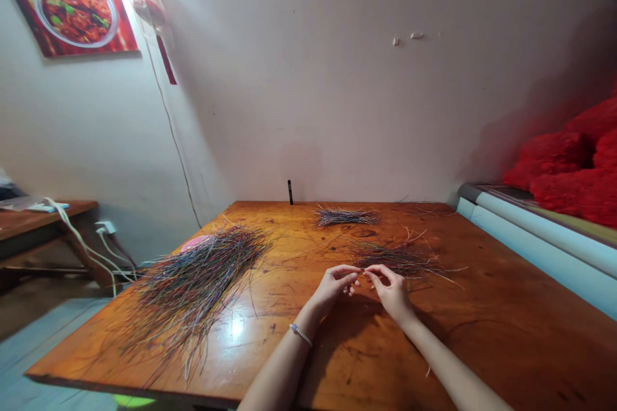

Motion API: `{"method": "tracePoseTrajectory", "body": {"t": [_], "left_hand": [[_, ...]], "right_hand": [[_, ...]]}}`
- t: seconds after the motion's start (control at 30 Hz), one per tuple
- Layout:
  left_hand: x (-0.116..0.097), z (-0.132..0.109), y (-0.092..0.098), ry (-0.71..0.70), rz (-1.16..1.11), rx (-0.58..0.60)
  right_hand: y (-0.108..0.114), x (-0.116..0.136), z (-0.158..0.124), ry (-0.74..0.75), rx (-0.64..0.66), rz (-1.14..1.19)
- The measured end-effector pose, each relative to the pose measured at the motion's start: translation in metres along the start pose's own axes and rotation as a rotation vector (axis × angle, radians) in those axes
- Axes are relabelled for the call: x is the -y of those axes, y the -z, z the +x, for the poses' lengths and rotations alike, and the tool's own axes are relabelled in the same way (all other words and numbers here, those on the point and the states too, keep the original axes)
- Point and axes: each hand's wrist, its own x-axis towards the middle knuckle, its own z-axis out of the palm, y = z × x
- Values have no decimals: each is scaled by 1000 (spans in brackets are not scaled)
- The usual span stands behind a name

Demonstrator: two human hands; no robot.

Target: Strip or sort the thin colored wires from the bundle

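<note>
My left hand (336, 285) and my right hand (389, 290) meet fingertip to fingertip just above the wooden table, thumbs and forefingers pinched. Between the tips shows a short bit of what looks like one thin wire; most of it is hidden or too fine to see. Right behind my hands lies a loose, tangled bunch of thin coloured wires (400, 259), some ends sticking out to the right. Farther back is a small, neatly aligned bundle of wires (347, 216). On the left, a large heap of multicoloured wires (207, 276) spreads over the table.
A black marker (290, 192) stands upright at the back edge of the wooden table (270, 359). Something pink (196, 243) lies partly under the large heap. At right, red fluffy material (573, 167) rests beside pale blue rolls (535, 237). White cables (87, 247) hang by another table at left.
</note>
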Motion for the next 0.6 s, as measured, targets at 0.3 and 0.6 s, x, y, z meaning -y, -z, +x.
{"method": "tracePoseTrajectory", "body": {"t": [0.3, 0.6], "left_hand": [[-1, 0, 3, 1, 141, -19], [0, 3, 6, -30, 217, -7]], "right_hand": [[-6, -10, 5, -279, 76, 285], [-6, -5, 5, -322, 114, 324]]}}
